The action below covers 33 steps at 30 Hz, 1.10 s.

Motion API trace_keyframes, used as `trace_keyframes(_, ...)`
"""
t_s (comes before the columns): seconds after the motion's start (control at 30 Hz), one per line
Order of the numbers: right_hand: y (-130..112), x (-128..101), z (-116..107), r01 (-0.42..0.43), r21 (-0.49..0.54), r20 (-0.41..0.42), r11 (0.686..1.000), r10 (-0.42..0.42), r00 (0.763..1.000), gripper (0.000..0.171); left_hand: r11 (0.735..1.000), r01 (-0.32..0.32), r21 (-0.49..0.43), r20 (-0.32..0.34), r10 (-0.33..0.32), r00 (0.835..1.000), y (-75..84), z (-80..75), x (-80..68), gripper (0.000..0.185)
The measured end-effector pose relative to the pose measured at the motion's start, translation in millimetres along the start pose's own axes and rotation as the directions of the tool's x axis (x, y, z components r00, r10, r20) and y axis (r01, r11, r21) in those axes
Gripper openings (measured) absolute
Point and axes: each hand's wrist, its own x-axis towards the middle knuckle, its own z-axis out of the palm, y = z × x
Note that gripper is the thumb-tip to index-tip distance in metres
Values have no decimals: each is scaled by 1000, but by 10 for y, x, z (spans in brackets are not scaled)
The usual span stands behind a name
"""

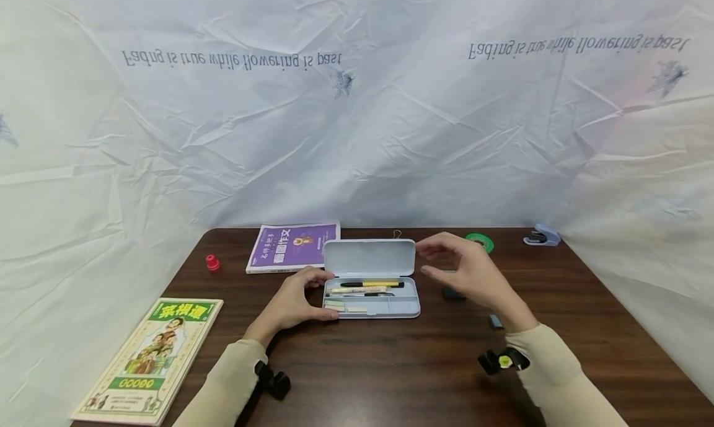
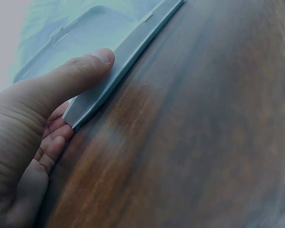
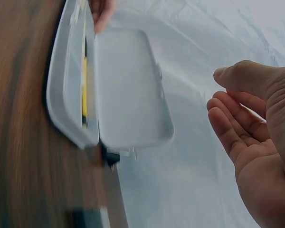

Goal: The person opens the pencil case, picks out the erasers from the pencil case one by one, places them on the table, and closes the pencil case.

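A pale blue-grey pencil case point(image 1: 404, 307) lies on the table with its lid point(image 1: 369, 258) raised at the back. Inside are a yellow-and-black pen point(image 1: 390, 284), a light patterned pen point(image 1: 362, 289), another slim pen and small pale blocks point(image 1: 334, 305) at the front left. My left hand point(image 1: 292, 300) grips the case's left end, thumb point(image 2: 92, 69) on the front wall and fingers behind. To the right of the lid my right hand point(image 1: 471, 269) hovers with loosely bent fingers. In the right wrist view this hand point(image 3: 256, 128) is apart from the lid and holds nothing.
A purple book point(image 1: 318, 247) lies behind the case, a green-and-cream book point(image 1: 150, 352) at the left. Around stand a small red object point(image 1: 212, 263), green tape roll point(image 1: 486, 242), light blue stapler-like tool point(image 1: 542, 235), dark object point(image 1: 453, 294) and small block point(image 1: 495, 321).
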Motion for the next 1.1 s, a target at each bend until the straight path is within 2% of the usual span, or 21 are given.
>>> trace_keyframes(0.33, -169, 329, 319, 97, 105, 22, 990, -100, 995, 46, 1000, 13, -3, 3, -13, 1000, -3, -11, -1, 83)
trace_keyframes(0.6, -247, 501, 641, 87, 121, 132, 989, -103, 986, 41, 1000, 4, -7, 1, -4, 1000, -4, -3, 6, 81)
trace_keyframes(0.73, -197, 503, 835, 61, 129, 229, 990, -90, 969, 37, 1000, -16, 2, -7, 16, 1000, -5, 0, 10, 81)
trace_keyframes(0.93, -67, 456, 1085, 25, 104, 361, 994, -61, 931, 27, 1000, -15, 0, -11, 15, 1000, 3, -4, 8, 80)
trace_keyframes(1.1, -8, 432, 1186, 14, 72, 407, 997, -42, 913, 21, 1000, -8, -2, -8, 8, 1000, 0, -8, 11, 81)
